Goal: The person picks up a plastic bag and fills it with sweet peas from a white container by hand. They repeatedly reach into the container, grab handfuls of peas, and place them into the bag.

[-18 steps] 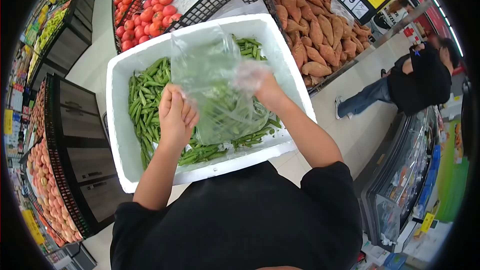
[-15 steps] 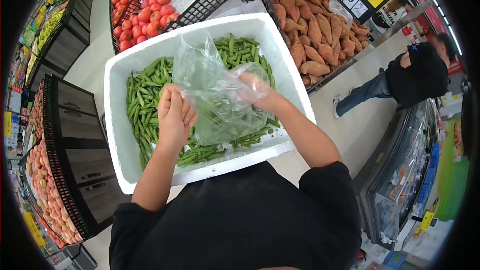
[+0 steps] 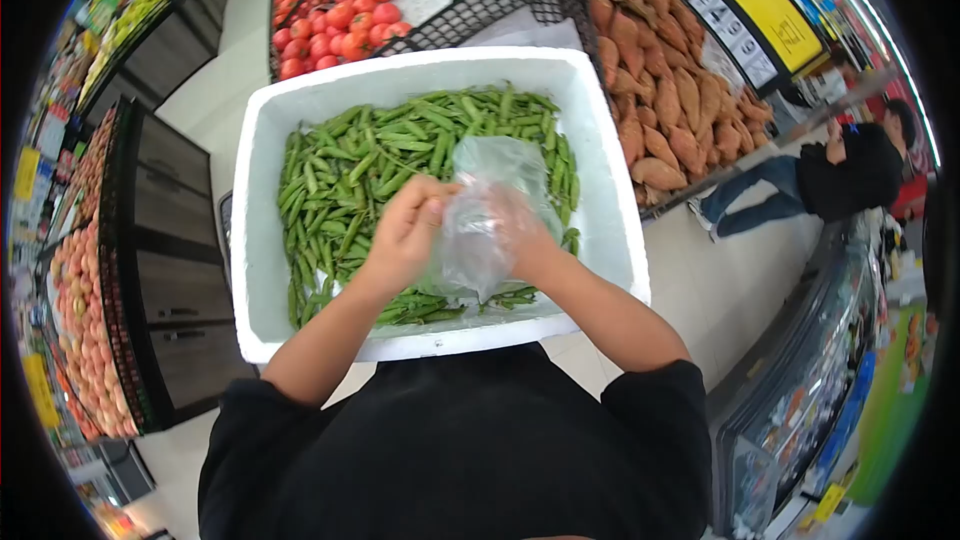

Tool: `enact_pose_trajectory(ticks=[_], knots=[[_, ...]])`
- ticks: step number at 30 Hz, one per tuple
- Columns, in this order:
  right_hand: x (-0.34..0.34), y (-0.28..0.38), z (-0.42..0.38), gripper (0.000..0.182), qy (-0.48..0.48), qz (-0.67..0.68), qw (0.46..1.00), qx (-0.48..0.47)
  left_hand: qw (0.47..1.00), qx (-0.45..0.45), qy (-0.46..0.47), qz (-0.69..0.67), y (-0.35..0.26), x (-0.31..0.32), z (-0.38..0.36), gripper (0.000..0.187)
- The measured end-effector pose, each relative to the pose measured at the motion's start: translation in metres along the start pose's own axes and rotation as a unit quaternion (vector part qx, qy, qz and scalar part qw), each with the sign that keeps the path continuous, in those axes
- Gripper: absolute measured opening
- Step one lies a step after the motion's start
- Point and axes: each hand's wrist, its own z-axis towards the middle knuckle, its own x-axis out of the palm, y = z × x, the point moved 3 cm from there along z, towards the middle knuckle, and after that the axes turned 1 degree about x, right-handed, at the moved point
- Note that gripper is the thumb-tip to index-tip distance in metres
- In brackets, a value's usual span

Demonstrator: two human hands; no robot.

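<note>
A clear plastic bag hangs bunched between my two hands, above a layer of green pea-like pods. My left hand is closed, thumb and fingers pinching the bag's left edge. Plastic film covers the fingers of my right hand, which grips the bag from the right side; those fingers are blurred. No pods can be made out inside the bag. The pods lie in a white foam box, whose near wall is close to my body.
Beyond the box are red tomatoes and sweet potatoes, parted by a black mesh crate. A price sign stands over the sweet potatoes. To the left is a produce stand; a person in black stands at right.
Both hands have come closer together and shifted right relative to the box. The bag, spread out wide before, is now gathered into a smaller bunch. More of the pods show.
</note>
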Motion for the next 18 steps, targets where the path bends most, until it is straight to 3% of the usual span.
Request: enact_pose_trajectory(ticks=[2, 3, 5, 7, 9, 10, 11, 13, 14, 15, 16, 17, 18], knots=[[-0.006, 0.008, 0.003, 0.038, 0.015, -0.041, 0.999, -0.025, 0.992, 0.083, 0.083, -0.048, -0.005, 0.010, -0.001, 0.005], [-0.011, 0.011, 0.007, 0.036, 0.018, -0.093, 0.995, -0.038, 0.992, 0.092, 0.070, -0.041, -0.008, 0.008, 0.001, 0.005], [-0.020, 0.018, 0.008, 0.035, 0.028, -0.057, 0.997, -0.051, 0.939, 0.216, 0.133, 0.233, -0.020, 0.012, 0.000, 0.008], [-0.024, 0.023, 0.013, 0.035, 0.033, -0.022, 0.998, -0.051, 0.947, 0.198, 0.101, 0.230, -0.020, 0.010, 0.002, 0.014], [-0.030, 0.020, 0.011, 0.035, -0.020, 0.150, 0.984, 0.091, 0.947, 0.194, -0.049, 0.250, -0.022, -0.001, 0.006, 0.020], [-0.025, 0.007, 0.013, 0.041, 0.005, 0.049, 0.990, 0.135, 0.971, 0.157, -0.097, 0.150, -0.015, -0.007, 0.009, 0.028], [-0.033, 0.004, 0.014, 0.041, 0.005, 0.047, 0.991, 0.127, 0.969, 0.163, -0.103, 0.152, -0.015, -0.011, 0.013, 0.028], [-0.068, 0.037, 0.030, 0.043, -0.111, 0.231, 0.964, 0.069, 0.980, 0.006, -0.183, -0.075, -0.005, -0.032, 0.020, 0.040], [-0.069, 0.034, 0.036, 0.043, -0.108, 0.233, 0.964, 0.066, 0.970, 0.005, -0.202, -0.137, -0.001, -0.045, 0.025, 0.052], [-0.074, 0.032, 0.045, 0.042, -0.164, 0.165, 0.972, 0.026, 0.970, 0.006, -0.203, -0.134, -0.002, -0.048, 0.022, 0.052], [-0.081, 0.050, 0.060, 0.042, -0.221, 0.096, 0.970, -0.014, 0.955, -0.019, -0.163, -0.246, -0.003, -0.048, 0.021, 0.056], [-0.089, 0.065, 0.071, 0.034, -0.234, 0.365, 0.901, 0.020, 0.926, -0.043, -0.123, -0.355, -0.003, -0.047, 0.020, 0.060], [-0.097, 0.081, 0.086, 0.033, -0.269, 0.468, 0.838, 0.078, 0.919, -0.075, -0.109, -0.372, 0.001, -0.038, 0.021, 0.080]])
